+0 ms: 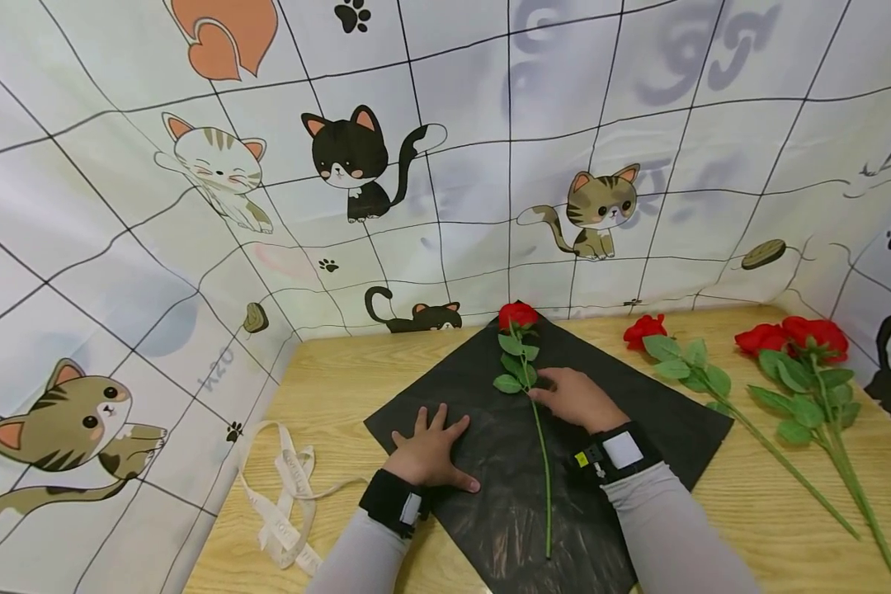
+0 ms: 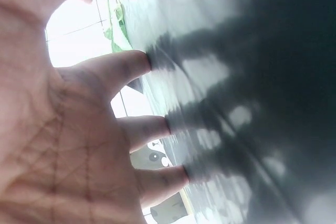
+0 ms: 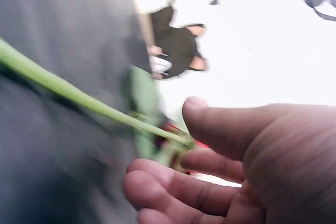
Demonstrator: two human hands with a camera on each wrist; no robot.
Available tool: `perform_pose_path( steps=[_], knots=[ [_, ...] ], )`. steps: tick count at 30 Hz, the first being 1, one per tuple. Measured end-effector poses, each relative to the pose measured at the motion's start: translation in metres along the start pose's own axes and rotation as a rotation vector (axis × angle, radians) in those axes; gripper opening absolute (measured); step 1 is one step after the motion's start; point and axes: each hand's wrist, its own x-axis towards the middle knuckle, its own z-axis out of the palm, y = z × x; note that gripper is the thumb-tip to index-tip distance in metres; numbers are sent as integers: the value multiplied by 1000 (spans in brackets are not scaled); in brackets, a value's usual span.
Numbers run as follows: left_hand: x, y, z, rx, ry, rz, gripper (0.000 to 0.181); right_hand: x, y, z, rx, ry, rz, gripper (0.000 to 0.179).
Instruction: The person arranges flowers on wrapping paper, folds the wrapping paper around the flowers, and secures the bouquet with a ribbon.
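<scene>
A single red rose [image 1: 518, 317] with a long green stem lies on a dark sheet of wrapping paper [image 1: 445, 412], its bloom at the sheet's far corner. My right hand [image 1: 577, 399] is at the stem just below the leaves. In the right wrist view, thumb and fingers stand apart beside the stem [image 3: 79, 93], fingers loosely bent. My left hand [image 1: 431, 450] is spread on the sheet, left of the stem. Its fingertips [image 2: 139, 61] press on the glossy surface in the left wrist view.
On the wooden table [image 1: 334, 371], a cream printed ribbon [image 1: 289, 487] lies in loose loops at the left. Another rose [image 1: 644, 332] lies right of the sheet, with more red roses [image 1: 815, 338] farther right. A cat-patterned cloth [image 1: 475, 198] stands behind and at both sides.
</scene>
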Motion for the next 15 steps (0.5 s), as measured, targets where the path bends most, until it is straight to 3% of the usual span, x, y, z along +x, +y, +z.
perform_pose_path(
  steps=[2,7,11,15],
  knots=[
    [0,0,1,0,0,3,106,-10,3,-17,17,4,8,62],
    [0,0,1,1,-2,8,106,-38,20,-58,-6,119,18,69],
    [1,0,2,-1,-2,7,106,-56,50,-82,-70,211,61,74],
    [1,0,1,-2,-4,3,106,-72,84,-95,-136,243,128,78]
  ],
)
